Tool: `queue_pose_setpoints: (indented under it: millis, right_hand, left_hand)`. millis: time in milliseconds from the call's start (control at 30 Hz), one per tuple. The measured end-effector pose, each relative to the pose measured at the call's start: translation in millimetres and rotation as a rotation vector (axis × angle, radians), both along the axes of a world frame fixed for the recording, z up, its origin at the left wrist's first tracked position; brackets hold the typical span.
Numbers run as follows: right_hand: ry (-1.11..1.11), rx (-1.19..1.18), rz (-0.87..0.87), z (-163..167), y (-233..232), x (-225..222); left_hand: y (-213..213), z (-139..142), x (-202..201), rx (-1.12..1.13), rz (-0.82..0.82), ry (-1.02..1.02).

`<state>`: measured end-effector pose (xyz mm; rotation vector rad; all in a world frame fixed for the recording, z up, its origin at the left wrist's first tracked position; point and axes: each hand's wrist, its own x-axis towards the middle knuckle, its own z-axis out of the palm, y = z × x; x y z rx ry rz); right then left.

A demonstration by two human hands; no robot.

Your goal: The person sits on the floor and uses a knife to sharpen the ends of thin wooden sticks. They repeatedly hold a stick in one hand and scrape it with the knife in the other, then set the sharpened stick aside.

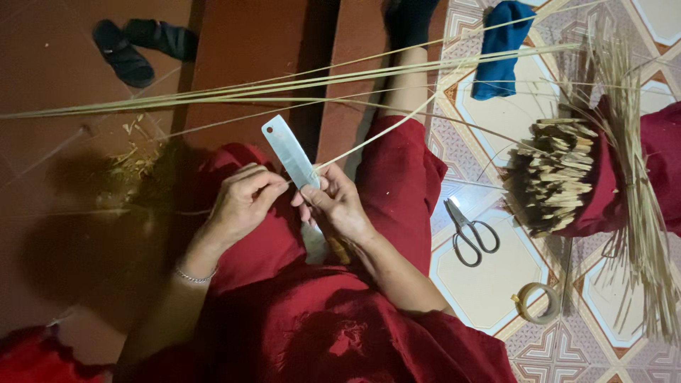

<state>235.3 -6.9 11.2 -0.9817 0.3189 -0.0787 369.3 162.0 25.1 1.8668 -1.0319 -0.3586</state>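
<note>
1. Floor split: plain reddish-brown step or floor on the left, patterned tile floor (496, 284) on the right. Person sits with red clothing over the lap.
2. Right hand (333, 206) is clamped around the handle of a broad flat knife (291, 152), pale blade pointing up and away, small hole near the tip.
3. Left hand (245, 198) sits close beside the right, fingers pinched on a thin strip (369, 142) where it meets the blade edge. The strip runs from the blade up and to the right.
4. Hands nearly together, both closed, at lap centre.
5. Progress, judging by layout: loose long strips (284, 85) lie fanned across the floor ahead, thin, pale yellow-green, flexible-looking. Shavings (131, 159) are piled on the brown floor to the left, so some paring looks done.
6. Right side: a bundle of short flat sticks (557, 174) with cut ends facing the camera, wrapped in red cloth, plus a sheaf of long pale fibres (638, 213) hanging down. Much stock looks unworked; can't tell the finished count.
7. Tools within reach on the tile: black-handled scissors (472, 230), tape roll (535, 301).
8. Further out: blue cloth (500, 50) top right, dark sandals (138, 46) top left.
</note>
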Motion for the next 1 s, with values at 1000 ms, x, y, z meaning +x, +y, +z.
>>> queue_pose_setpoints:
  millis: [1000]
  right_hand:
    - [-0.006, -0.013, -0.199, 1.8, -34.8, -9.2]
  left_hand:
    - [58.7, -27.4, 27.1, 0.094, -0.056, -0.05]
